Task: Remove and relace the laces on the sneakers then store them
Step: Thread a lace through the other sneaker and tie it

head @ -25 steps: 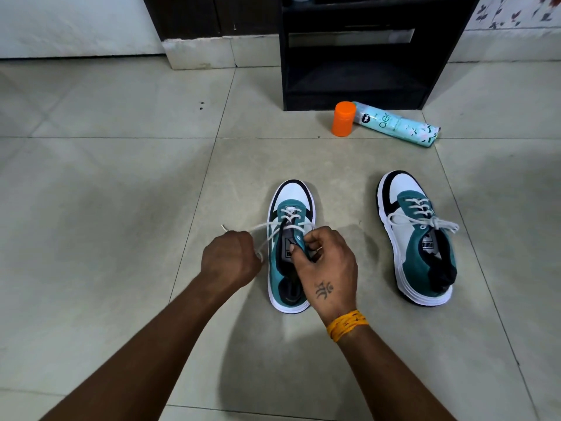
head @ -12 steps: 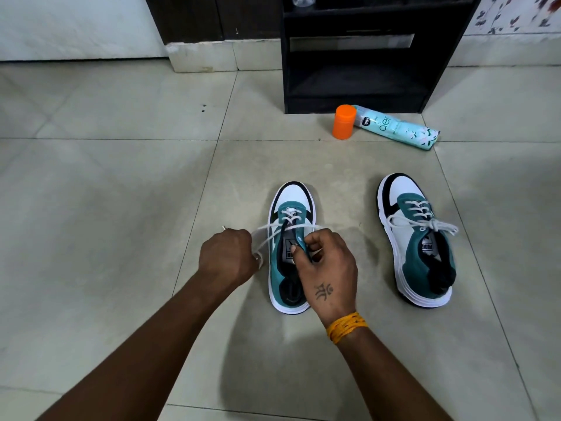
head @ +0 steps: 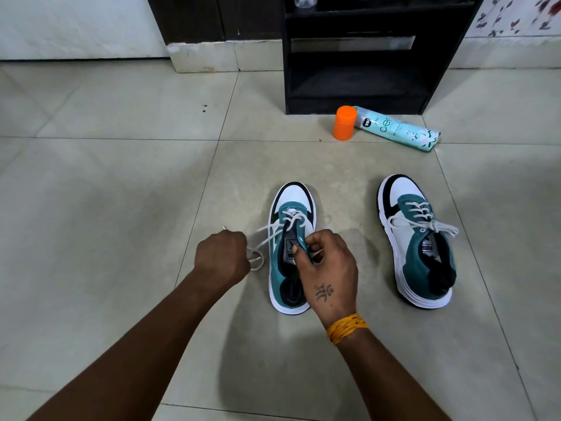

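**Both hands at the laces of the near sneaker**

Near the middle of the frame a teal, white and black sneaker (head: 291, 247) stands on the tiled floor (head: 121, 192), toe pointing toward the top of the frame; its white lace (head: 274, 227) is threaded only through the eyelets nearest the toe, and loose strands run out to the left. The left hand (head: 221, 258) is curled into a fist around those strands, just left of the shoe, with a lace tip sticking out above its knuckles and a loop showing on its right side; the right hand (head: 326, 268) lies over the shoe's opening, thumb and fingers pinching the teal edge beside the tongue, a yellow thread band (head: 346, 328) on its wrist. The second sneaker (head: 416, 241) sits apart at the right of the frame, fully laced and tied in a bow. Toward the top, an orange cap (head: 344, 123) stands touching a pale green spray can (head: 397, 132) lying on its side, in front of a black shelf unit (head: 358, 53).
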Tool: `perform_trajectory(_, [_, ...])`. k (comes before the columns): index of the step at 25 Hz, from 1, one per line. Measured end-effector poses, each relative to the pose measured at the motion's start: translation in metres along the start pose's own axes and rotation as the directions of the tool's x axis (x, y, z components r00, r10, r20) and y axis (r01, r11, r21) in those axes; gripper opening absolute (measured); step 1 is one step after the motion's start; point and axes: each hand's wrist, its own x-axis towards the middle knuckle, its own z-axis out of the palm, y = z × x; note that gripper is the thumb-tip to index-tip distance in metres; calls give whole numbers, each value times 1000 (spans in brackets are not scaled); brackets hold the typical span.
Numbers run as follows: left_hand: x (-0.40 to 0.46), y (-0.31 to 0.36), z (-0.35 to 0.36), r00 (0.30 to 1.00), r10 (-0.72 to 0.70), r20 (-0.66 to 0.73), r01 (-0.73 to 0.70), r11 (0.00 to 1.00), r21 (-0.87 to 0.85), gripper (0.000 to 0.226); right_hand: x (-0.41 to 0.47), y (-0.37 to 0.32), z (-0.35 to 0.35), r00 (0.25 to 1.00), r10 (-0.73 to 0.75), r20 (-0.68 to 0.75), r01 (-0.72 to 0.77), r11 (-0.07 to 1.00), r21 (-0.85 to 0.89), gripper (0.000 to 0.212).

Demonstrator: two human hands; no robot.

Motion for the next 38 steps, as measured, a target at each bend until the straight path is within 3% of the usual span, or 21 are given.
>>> perform_trajectory(2, [2, 0, 0, 996, 58, -62, -66, 989, -135, 21, 0, 0, 0, 1000, -3, -3, 3, 1000, -5, 17])
perform_trajectory(5, [4, 9, 1, 939, 188, -289, -291, 882, -371, 19, 0, 0, 1, 1000, -4, -7, 4, 1000, -13, 17])
perform_trajectory(7, [6, 8, 5, 928, 206, -309, -320, 867, -382, 26, -1, 0, 1, 1000, -4, -4, 4, 1000, -17, 17])
perform_trajectory(10, [6, -6, 19, 967, 146, -211, -201, 942, -270, 25, 0, 1, 0, 1000, -5, -5, 5, 1000, -14, 18])
perform_trajectory(12, [3, -11, 22, 972, 116, -204, -174, 940, -293, 28, 0, 2, 0, 1000, -3, -9, 3, 1000, -10, 18])
perform_trajectory(15, [0, 1, 13, 933, 173, -317, -302, 855, -422, 27, 0, 2, 2, 1000, -10, -12, 10, 1000, -5, 17])
perform_trajectory(18, [1, 12, 6, 879, 213, -427, -399, 819, -412, 11, -1, 2, 2, 1000, -11, -9, 11, 1000, -16, 17])
perform_trajectory(20, [2, 11, 8, 908, 175, -381, -315, 883, -347, 7, 0, 2, 2, 1000, -2, -3, 2, 1000, -13, 17])
perform_trajectory(23, [3, 4, 12, 994, 35, -108, -55, 980, -192, 16, 0, 2, 2, 1000, 1, -2, -1, 1000, -4, 17])
perform_trajectory(25, [3, 4, 13, 996, 47, -74, -61, 978, -199, 15, 0, 2, 2, 1000, 2, -6, -2, 1000, -2, 17])
perform_trajectory(27, [3, 7, 10, 982, 88, -166, -143, 923, -358, 14, 0, 2, 2, 1000, 1, -8, -1, 1000, -4, 16])
perform_trajectory(29, [3, 9, 5, 961, 114, -253, -241, 798, -552, 15, 0, 3, 2, 1000, -9, -14, 9, 1000, -5, 16])
perform_trajectory(31, [2, 12, 2, 945, 126, -302, -299, 706, -642, 12, 0, 4, 1, 999, -23, -23, 23, 1000, -7, 15])
perform_trajectory(35, [-3, 18, 5, 988, -7, -152, -129, 497, -858, 19, 6, 8, -1, 998, -35, -45, 35, 999, 5, 13])
perform_trajectory(38, [-4, 21, 3, 993, -68, -101, -66, 399, -915, 20, 8, 10, -2, 998, -43, -49, 44, 999, 13, 14])
